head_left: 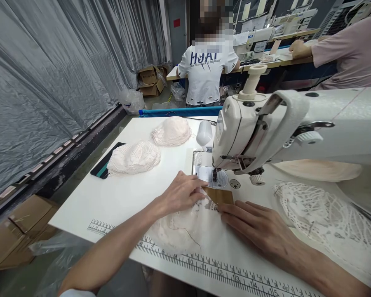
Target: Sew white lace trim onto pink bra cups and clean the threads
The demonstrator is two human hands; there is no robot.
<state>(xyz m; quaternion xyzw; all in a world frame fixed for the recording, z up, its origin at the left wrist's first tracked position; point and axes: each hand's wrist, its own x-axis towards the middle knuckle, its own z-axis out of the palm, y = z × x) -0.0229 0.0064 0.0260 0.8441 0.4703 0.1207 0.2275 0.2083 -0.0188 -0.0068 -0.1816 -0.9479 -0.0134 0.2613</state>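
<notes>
My left hand lies flat on a pale lace cup piece on the white sewing table, fingertips reaching toward the needle plate. My right hand rests flat beside it, fingers stretched left and pressing the lace edge just in front of a small brown card. Both hands hold the fabric down in front of the presser foot of the white sewing machine.
Two finished lace cups lie at the table's far left, by a dark phone-like slab. White lace spreads at the right. A printed ruler edges the table. Other people work at benches behind. Cardboard boxes sit on the floor.
</notes>
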